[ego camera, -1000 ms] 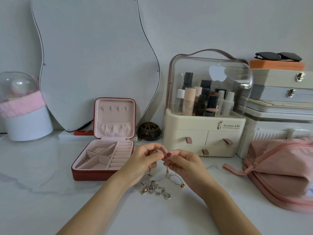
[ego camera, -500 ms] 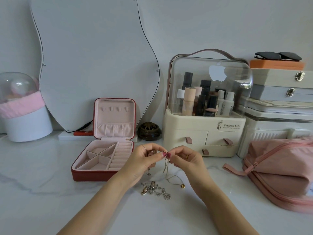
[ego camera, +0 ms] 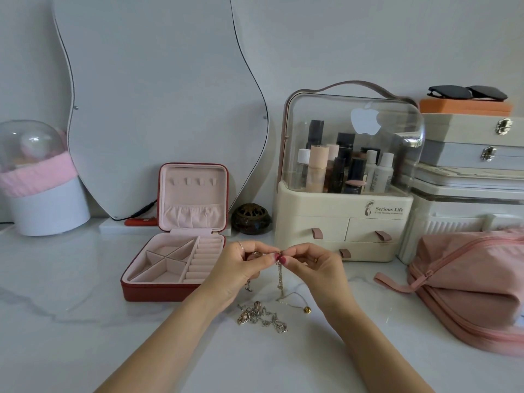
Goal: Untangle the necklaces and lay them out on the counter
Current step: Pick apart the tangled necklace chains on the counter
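White marble table fills the lower half of the frame, with a wavy mirror against the wall at the upper left. Near the centre, the left hand and the right hand meet above the table, both with fingers curled and pinching the top of one thin chain. This chain hangs down between them and touches the table, where it ends beside a small gold bead. Just below the hands, a knotted heap of other necklaces lies on the table. I cannot tell whether the hanging chain is joined to this heap.

Several things could go wrong here, I think. If the hands pull apart too strongly, a knot may become tighter, or a fine link may break. If the chain is lifted while it is caught in the heap, the heap will be dragged and can tangle more. The open box stands just left of the hands, so a loose end may fall inside it.
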